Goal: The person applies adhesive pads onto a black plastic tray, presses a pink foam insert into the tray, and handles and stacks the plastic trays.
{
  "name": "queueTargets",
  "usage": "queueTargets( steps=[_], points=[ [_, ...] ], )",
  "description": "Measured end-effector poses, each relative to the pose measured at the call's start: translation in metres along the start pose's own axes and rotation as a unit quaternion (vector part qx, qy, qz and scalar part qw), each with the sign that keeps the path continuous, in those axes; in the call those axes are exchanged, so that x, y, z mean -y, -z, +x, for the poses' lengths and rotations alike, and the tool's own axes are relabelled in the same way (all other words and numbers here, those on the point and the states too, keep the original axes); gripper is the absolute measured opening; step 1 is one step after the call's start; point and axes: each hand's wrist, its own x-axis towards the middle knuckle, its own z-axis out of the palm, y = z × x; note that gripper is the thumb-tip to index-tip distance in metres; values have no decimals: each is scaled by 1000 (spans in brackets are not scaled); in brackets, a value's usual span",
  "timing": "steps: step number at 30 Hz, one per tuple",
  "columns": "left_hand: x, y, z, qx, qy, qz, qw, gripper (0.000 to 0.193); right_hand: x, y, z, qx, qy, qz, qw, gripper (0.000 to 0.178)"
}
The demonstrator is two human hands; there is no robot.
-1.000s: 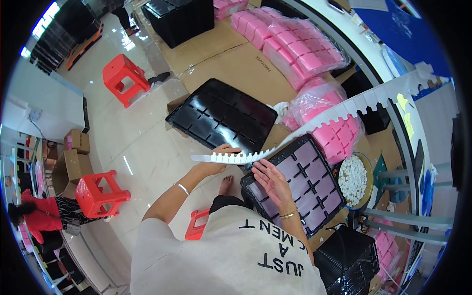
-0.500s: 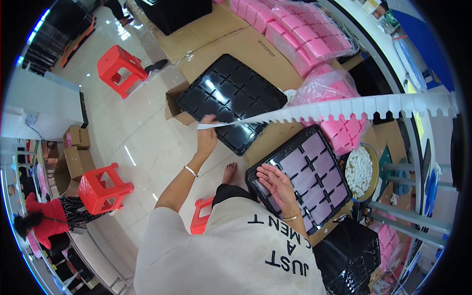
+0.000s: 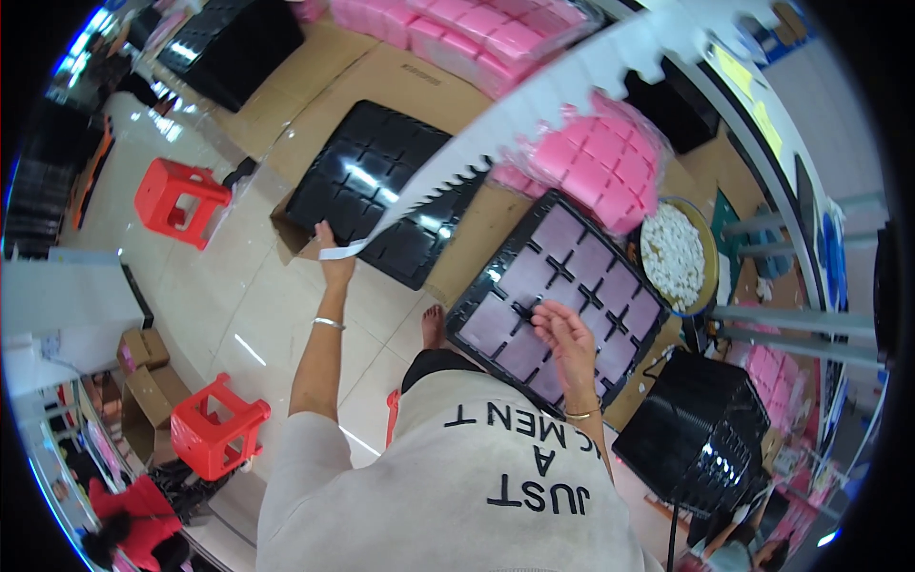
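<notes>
From my end I counted one white notched strip (image 3: 572, 76) in the work. The left grip (image 3: 335, 269) was clamped on its narrow near end, and the rest rose ahead and to the right of that grip. The right grip (image 3: 570, 351) held nothing I could make out: its fingers were loosely bent and parted.

There were two trays. A lined tray (image 3: 493, 272) with pale purple panels lay under the right grip; a black tray (image 3: 348, 157) lay just ahead and right of the left grip. I had one basin (image 3: 707, 250) of white pieces (image 3: 672, 253) ahead and right of the right grip. One red stool (image 3: 162, 195) stood ahead and left of the left grip, a second red stool (image 3: 195, 448) behind and left of it.

The strip's far end ran off the top edge, and its band hid a corner of the black tray and some of the pink packs (image 3: 477, 33) ahead of the right grip, so I could not count those. Nor could I count the layers in the black stack (image 3: 696, 429) behind and right of that grip. Whether the right fingertips touched the panels, I could not tell. A person in red (image 3: 143, 520), well behind the left grip, was partly cut off.
</notes>
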Motion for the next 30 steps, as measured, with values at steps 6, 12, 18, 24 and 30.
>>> queueTargets(
  steps=[6,12,18,24,30],
  points=[
    [-64,23,-25,-35,-34,-27,998,69,8,83,-34,-357,267,-400,801,42],
    [-170,30,-83,227,172,-439,852,35,3,131,-48,-467,270,-475,695,55],
    [-263,18,-84,332,187,-411,828,42,-22,169,-35,-467,98,-367,799,49],
    [-270,-4,-91,394,11,-345,852,59,-30,180,-33,-439,145,-382,800,47],
    [-284,3,-84,423,84,-311,847,68,-15,168,-36,-435,97,-384,809,45]
  ],
)
